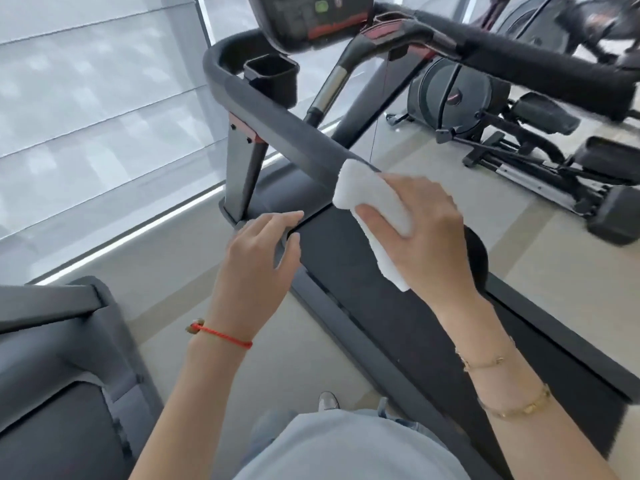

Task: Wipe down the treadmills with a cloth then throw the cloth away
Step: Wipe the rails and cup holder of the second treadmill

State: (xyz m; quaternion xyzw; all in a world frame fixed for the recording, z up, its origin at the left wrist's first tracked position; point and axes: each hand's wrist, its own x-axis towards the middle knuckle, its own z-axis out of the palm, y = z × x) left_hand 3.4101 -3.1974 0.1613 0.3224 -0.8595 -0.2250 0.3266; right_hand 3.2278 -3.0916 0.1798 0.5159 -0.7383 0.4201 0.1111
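Centre frame: right hand [419,230] grasps the white cloth [372,206], pressed against the near end of the treadmill's grey handrail [277,119]. Left hand [263,251], fingers relaxed, hovers lower left, holding nothing.

Both bare forearms reach forward from the bottom edge. The left hand [263,247] hangs with fingers relaxed and slightly spread, thumb apart, holding nothing. The right hand [420,230] is raised a little higher, its fingers and thumb curled round a white cloth [367,192]
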